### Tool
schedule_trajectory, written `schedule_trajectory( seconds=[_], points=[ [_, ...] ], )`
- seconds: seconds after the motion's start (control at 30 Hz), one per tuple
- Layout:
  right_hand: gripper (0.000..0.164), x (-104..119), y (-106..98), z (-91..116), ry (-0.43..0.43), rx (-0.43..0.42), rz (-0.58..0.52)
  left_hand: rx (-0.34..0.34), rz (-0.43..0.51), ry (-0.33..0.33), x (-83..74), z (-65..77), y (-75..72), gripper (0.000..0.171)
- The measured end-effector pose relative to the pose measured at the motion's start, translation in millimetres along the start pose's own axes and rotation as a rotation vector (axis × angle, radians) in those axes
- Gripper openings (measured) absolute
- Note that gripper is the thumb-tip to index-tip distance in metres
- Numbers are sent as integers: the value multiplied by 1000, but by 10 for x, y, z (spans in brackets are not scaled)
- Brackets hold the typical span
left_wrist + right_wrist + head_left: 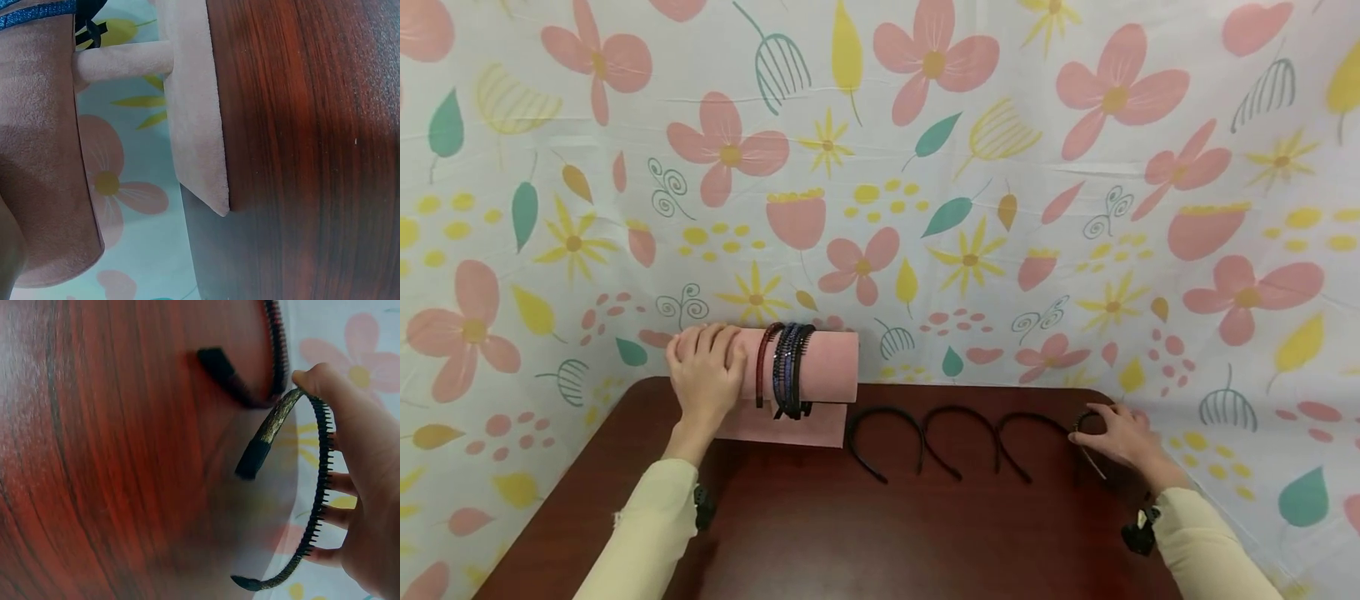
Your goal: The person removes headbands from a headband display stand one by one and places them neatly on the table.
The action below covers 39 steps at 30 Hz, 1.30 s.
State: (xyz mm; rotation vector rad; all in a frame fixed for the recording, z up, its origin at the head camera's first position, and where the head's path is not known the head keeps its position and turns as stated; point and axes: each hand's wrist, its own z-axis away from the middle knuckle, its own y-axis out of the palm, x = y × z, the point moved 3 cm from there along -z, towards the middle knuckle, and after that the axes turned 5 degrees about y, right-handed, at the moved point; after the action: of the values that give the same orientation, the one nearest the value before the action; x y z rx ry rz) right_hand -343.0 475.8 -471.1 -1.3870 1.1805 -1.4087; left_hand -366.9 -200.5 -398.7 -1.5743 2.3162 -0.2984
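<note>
The right hand [1122,435] pinches a thin gold-brown headband [299,487] at the table's [880,533] 3 o'clock edge, thumb on the outer face, fingers curled behind the toothed inner rim. The band is just off the wood, its tips pointing toward the person. The left hand [703,375] lies flat, fingers relaxed, over the 9 o'clock end of the pink roll [820,362], steadying it rather than gripping.

To do this well, I judge the band should be held near its crown, so both tips stay free to spread over the roll's open end at 3 o'clock; the left hand should keep pressing down, since the stand looks light and could tip.

The roll is a soft, suede-like cylinder on a short post above a flat base [200,125] of the same fabric. It carries one red and several dark bands [786,371], one of them glittery blue. Three black bands [955,437] lie in a row between stand and right hand, arches toward 12 o'clock. They look fabric-wrapped, though that is hard to tell. The table is glossy red-brown wood grain; a floral cloth [1000,167] hangs behind.
</note>
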Motion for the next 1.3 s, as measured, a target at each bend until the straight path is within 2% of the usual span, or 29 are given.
schedule_trajectory(
  seconds=[0.23, 0.43, 0.63, 0.93, 1.13, 1.3],
  points=[
    [93, -158, 52, 35, 9, 31, -29, 1, 6, 6, -40, -19, 2, 38],
    [91, -218, 129, 22, 9, 21, -6, 3, 12, -6, -26, -14, -2, 38],
    [92, -220, 129, 12, 26, 23, 13, 39, 11, -15, -37, -22, 6, 42],
    [88, -213, 181, 8, 9, 24, 21, 62, -1, -20, -26, 9, 8, 41],
    [86, -234, 248, 19, 12, 25, -2, 62, 15, -21, -34, -6, -3, 37],
    [87, -189, 208, 4, 13, -17, -52, 58, 4, -24, -17, 9, -21, 38]
  ],
)
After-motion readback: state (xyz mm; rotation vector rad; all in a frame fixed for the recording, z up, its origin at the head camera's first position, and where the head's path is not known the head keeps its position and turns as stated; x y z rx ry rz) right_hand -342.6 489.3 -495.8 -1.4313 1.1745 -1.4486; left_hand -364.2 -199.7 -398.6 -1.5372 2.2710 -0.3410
